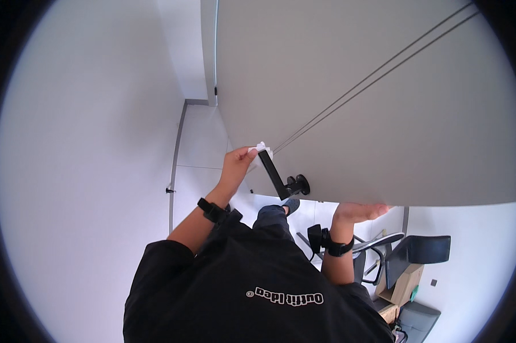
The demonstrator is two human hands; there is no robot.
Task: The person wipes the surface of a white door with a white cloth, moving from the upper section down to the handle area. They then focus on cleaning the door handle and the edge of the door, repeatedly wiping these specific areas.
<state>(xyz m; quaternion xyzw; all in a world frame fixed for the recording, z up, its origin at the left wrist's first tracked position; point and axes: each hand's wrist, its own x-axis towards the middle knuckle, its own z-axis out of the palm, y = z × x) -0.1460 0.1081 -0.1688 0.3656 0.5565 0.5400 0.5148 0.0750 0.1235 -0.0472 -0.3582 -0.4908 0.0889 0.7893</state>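
A black lever handle (273, 175) on a round rose sticks out from a grey door panel (369, 107). My left hand (239, 163) pinches a crumpled white tissue (261, 148) between thumb and fingers, against the handle's free end. Part of the tissue lies behind the lever. Farther right, my right hand (361, 212) touches the door's near edge; some of its fingers are hidden, so its grip on the edge cannot be judged. Both wrists wear black straps with small devices.
A white wall (90, 128) with a grey skirting strip (174, 171) stands on the left. Pale floor tiles (202, 141) and one dark clog (291, 207) show below. At lower right are a black chair (429, 248), a wooden box (401, 287) and a grey cushioned piece (419, 319).
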